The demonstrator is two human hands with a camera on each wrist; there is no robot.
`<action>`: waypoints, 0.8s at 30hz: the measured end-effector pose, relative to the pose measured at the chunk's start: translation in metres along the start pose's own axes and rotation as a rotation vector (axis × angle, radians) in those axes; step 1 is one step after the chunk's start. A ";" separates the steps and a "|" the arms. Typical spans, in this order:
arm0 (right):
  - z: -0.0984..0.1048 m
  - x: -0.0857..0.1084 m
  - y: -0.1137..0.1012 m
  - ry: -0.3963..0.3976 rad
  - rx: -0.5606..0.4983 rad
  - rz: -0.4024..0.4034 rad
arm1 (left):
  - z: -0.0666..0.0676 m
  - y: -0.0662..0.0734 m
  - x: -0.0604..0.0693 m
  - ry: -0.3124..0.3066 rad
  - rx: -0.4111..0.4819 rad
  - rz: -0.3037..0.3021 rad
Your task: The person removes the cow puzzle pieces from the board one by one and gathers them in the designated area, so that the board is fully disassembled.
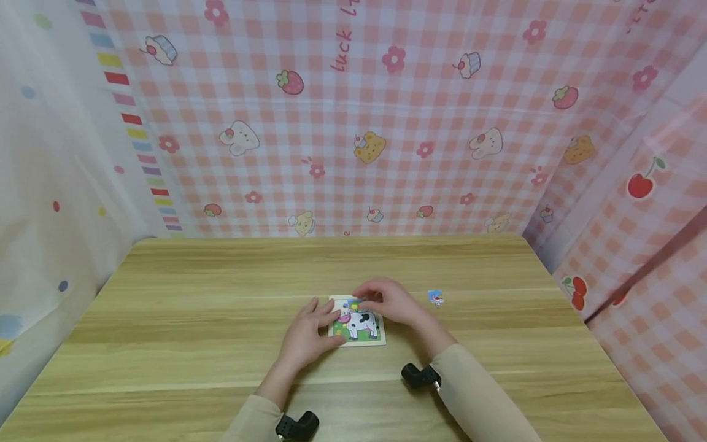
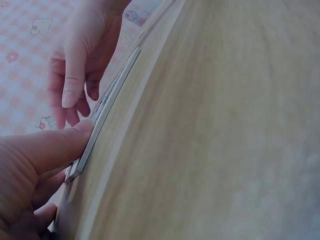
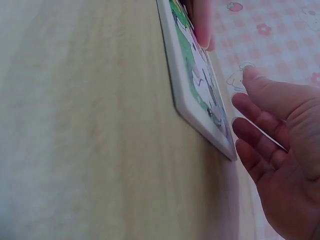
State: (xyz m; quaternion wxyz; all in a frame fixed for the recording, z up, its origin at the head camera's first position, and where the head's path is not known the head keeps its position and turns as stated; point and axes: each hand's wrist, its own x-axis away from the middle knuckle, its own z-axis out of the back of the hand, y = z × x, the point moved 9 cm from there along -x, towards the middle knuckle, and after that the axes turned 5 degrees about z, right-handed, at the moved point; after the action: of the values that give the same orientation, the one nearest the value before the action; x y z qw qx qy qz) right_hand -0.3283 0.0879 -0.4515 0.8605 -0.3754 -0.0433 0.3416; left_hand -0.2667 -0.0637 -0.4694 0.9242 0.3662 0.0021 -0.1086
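Observation:
A small square puzzle board [image 1: 364, 342] with a cow picture lies on the wooden table. My left hand [image 1: 307, 331] rests along its left side, thumb by the lower edge and fingers spread by the upper left. In the left wrist view that thumb [image 2: 65, 145] touches the board's edge. Over the board's upper right bends my right hand [image 1: 393, 301], which hides that corner. The right wrist view shows the right hand [image 3: 285, 135] with thumb and fingers apart and no piece visible between them. A loose blue puzzle piece [image 1: 435, 297] lies right of the right hand.
The wooden table [image 1: 210, 294] reaches back to a pink checked curtain [image 1: 342, 110]. Another checked curtain [image 1: 652, 258] hangs at the right and a pale spotted one [image 1: 55, 172] at the left. Black wrist devices [image 1: 421, 376] sit on both sleeves.

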 end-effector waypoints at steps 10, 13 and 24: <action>-0.012 -0.019 -0.011 -0.145 0.122 0.064 | 0.000 0.000 0.000 0.002 -0.010 -0.014; -0.013 -0.023 -0.013 -0.176 0.132 0.065 | 0.000 0.000 0.000 0.004 -0.011 -0.015; -0.019 -0.029 -0.008 -0.240 0.146 0.042 | 0.000 -0.001 0.000 0.008 -0.006 -0.012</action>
State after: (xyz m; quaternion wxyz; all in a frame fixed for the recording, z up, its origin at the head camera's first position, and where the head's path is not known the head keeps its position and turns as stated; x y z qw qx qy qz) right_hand -0.3399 0.0542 -0.4549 0.8668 -0.2691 -0.1129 0.4043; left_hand -0.2672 -0.0643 -0.4700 0.9246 0.3640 0.0084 -0.1125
